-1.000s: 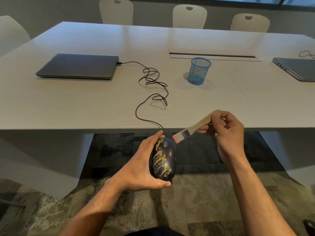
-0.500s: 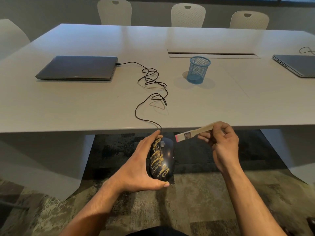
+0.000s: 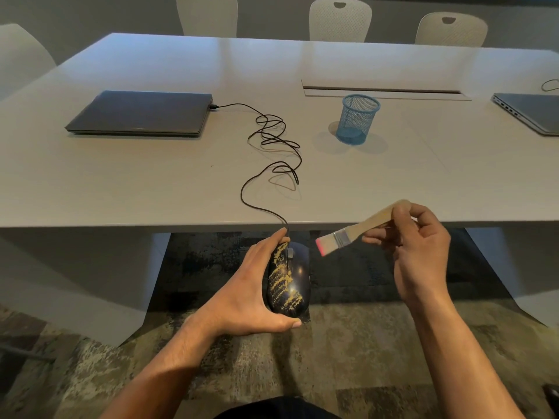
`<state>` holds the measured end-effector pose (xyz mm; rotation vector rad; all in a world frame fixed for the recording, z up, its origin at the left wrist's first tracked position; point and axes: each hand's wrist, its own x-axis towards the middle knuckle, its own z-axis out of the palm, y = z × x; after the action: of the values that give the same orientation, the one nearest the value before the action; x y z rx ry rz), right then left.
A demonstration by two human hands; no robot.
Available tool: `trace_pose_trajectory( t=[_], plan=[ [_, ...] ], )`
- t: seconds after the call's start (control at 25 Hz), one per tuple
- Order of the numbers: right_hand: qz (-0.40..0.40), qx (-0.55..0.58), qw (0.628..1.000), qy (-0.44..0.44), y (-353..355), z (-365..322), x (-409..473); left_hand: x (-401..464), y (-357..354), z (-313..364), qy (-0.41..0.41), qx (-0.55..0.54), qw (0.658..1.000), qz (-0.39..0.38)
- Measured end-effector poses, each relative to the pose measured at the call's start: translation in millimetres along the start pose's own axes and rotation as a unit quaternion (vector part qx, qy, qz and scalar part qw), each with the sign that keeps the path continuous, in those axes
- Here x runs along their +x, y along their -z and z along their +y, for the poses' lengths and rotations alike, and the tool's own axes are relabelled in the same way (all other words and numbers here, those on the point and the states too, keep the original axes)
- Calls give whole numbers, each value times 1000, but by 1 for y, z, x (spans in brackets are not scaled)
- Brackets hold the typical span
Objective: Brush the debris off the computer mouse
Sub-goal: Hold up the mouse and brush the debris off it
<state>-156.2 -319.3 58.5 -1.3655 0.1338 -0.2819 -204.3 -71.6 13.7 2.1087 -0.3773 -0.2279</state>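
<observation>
A black computer mouse (image 3: 295, 276) is held in the air in front of the table's near edge, below table height. Streaks of yellow, sand-like debris (image 3: 279, 282) cover its left half. My left hand (image 3: 245, 294) grips the mouse from its left side, thumb under the rear. My right hand (image 3: 419, 252) pinches the wooden handle of a small flat brush (image 3: 354, 234). The brush's pink-tipped bristles point down-left and hang just right of the mouse's front, apart from it. The mouse's black cable (image 3: 272, 152) runs over the table edge.
The cable coils across the grey table (image 3: 151, 182) to a shut laptop (image 3: 139, 113) at the left. A blue mesh cup (image 3: 357, 119) stands right of centre, and a second laptop (image 3: 532, 111) lies at the far right. White chairs line the far side. Patterned carpet lies below.
The brush has lifted slightly and tilted steeper again, its bristles staying just right of the mouse's front. The mouse remains in my left hand, with its debris streaks looking the same.
</observation>
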Motion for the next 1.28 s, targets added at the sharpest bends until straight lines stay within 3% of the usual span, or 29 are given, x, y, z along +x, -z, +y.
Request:
trace_pose_trajectory(
  t=[0.24, 0.44, 0.6, 0.76, 0.88, 1.28],
  plan=[
    [-48, -85, 994, 39, -11, 2, -35, 6, 0, -1, 5, 9, 1000, 7],
    [6, -81, 994, 69, 5, 5, -40, 8, 1, -2, 10, 13, 1000, 13],
    [-26, -88, 991, 99, -6, 5, -52, 11, 1, -2, 11, 15, 1000, 10],
    [29, -95, 987, 125, 3, 4, -55, 9, 1, -3, 12, 12, 1000, 15],
    [17, -90, 984, 152, -5, 3, -67, 10, 1, -4, 12, 12, 1000, 20],
    [40, -186, 951, 246, 2, 19, -84, 15, 0, -3, 8, 16, 1000, 20]
  ],
)
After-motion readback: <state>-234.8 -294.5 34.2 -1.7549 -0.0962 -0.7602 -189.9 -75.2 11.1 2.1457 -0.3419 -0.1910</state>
